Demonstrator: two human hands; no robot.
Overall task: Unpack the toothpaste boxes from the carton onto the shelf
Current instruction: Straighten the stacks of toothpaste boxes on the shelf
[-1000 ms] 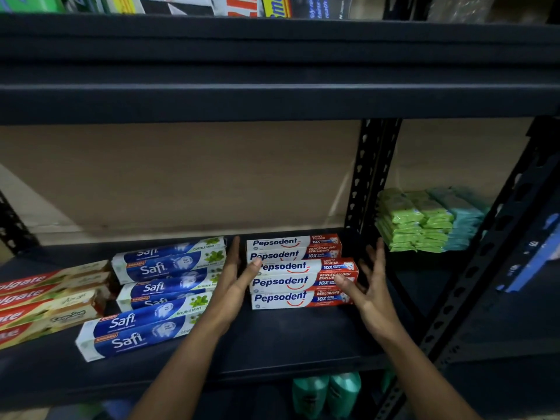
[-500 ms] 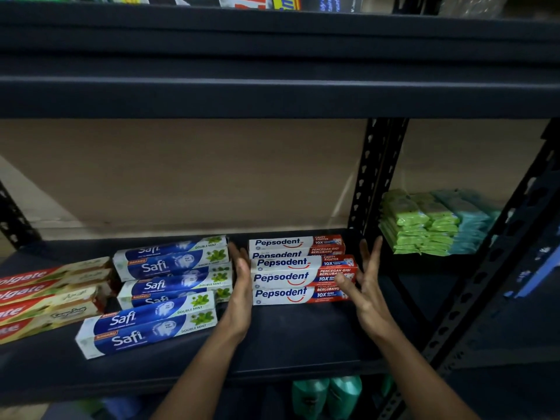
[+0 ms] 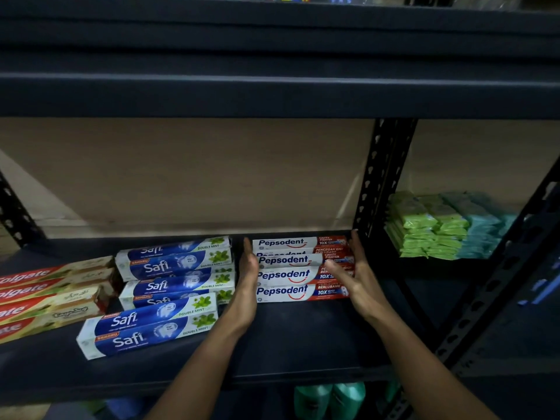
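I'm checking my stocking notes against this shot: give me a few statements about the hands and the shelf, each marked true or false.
1. The left hand stands flat at the left end of the Pepsodent boxes. True.
2. The right hand has lifted one Pepsodent box off the shelf. False: its fingers are straight at the stack's right end, and the whole stack rests on the shelf.
3. The Safi boxes lie to the left of the Pepsodent boxes. True.
4. The green packets share the toothpaste bay. False: they sit beyond the upright post, in the bay to the right.
5. The Colgate boxes lie between Safi and Pepsodent. False: they lie at the far left.
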